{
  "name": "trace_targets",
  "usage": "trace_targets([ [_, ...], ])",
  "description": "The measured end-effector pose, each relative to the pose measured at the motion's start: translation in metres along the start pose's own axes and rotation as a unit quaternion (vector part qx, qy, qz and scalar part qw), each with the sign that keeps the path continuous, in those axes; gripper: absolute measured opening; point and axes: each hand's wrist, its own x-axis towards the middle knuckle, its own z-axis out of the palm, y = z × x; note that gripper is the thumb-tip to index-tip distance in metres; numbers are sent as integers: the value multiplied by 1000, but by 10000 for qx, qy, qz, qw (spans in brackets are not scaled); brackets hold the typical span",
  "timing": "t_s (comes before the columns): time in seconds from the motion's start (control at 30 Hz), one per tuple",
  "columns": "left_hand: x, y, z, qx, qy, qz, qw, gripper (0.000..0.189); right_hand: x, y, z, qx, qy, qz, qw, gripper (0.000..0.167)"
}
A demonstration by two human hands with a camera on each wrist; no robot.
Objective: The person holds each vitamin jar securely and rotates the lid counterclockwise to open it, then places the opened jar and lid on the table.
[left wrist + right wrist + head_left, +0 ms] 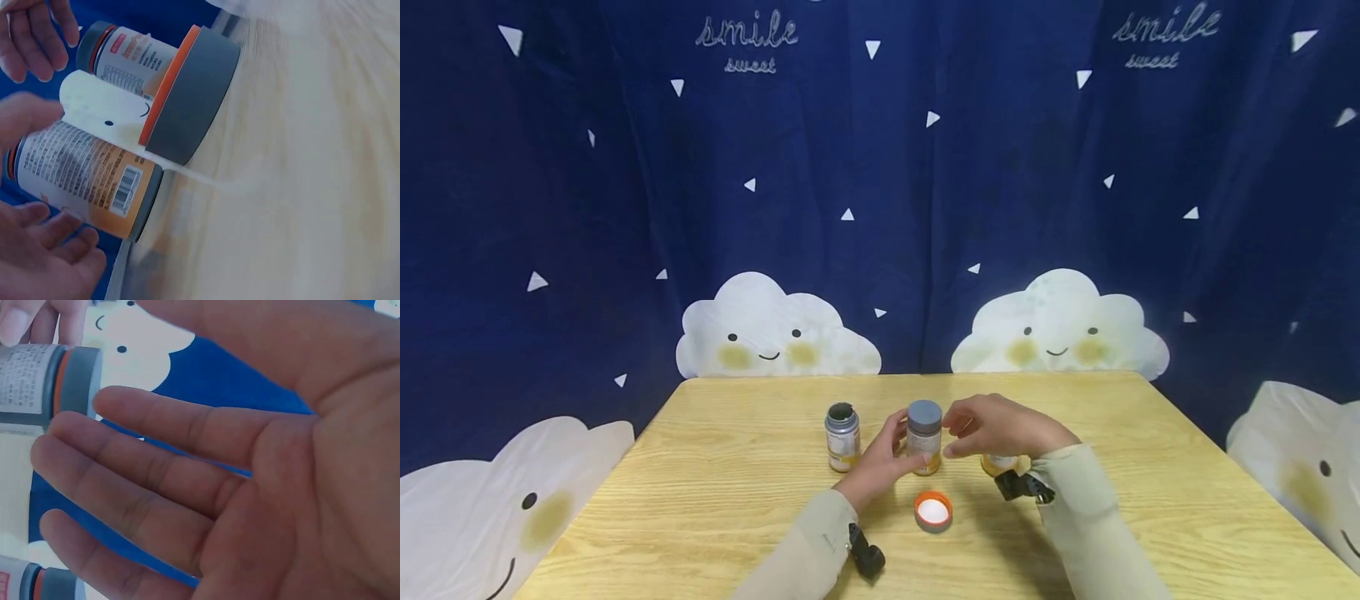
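A lidded jar (924, 446) with a grey cap and a white-and-orange label stands upright on the table. My left hand (878, 462) is around its left side, thumb across the front. In the left wrist view the fingers (56, 240) lie loosely beside the jar (81, 169); whether they touch it is hard to tell. To the jar's right, my right hand (1000, 427) hovers near the cap, its fingers (150, 469) extended and holding nothing. An uncapped jar (842, 442) stands at left. A loose grey lid (933, 511), orange-rimmed with a white liner, lies in front.
Another capped jar (134, 59) stands at right, partly hidden behind my right hand in the head view. The wooden table (737, 492) reaches back to a dark blue curtain (880, 167) printed with clouds and triangles.
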Motion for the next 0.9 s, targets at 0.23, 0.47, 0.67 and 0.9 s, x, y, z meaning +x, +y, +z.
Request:
trace_targets([
  [0.23, 3, -5, 2, 192, 73, -218, 9995, 79, -8, -3, -1, -10, 86, 139, 9999, 34],
  [0.47, 1, -7, 0, 377, 39, -89, 9992, 70, -18, -4, -4, -35, 215, 312, 9993, 40],
  [0.67, 4, -14, -1, 546, 106, 28, 9984, 65, -24, -8, -4, -65, 242, 263, 9993, 40],
  [0.9, 3, -16, 2, 733, 247, 179, 9968, 64, -24, -12, -3, -96, 181, 213, 9996, 39],
])
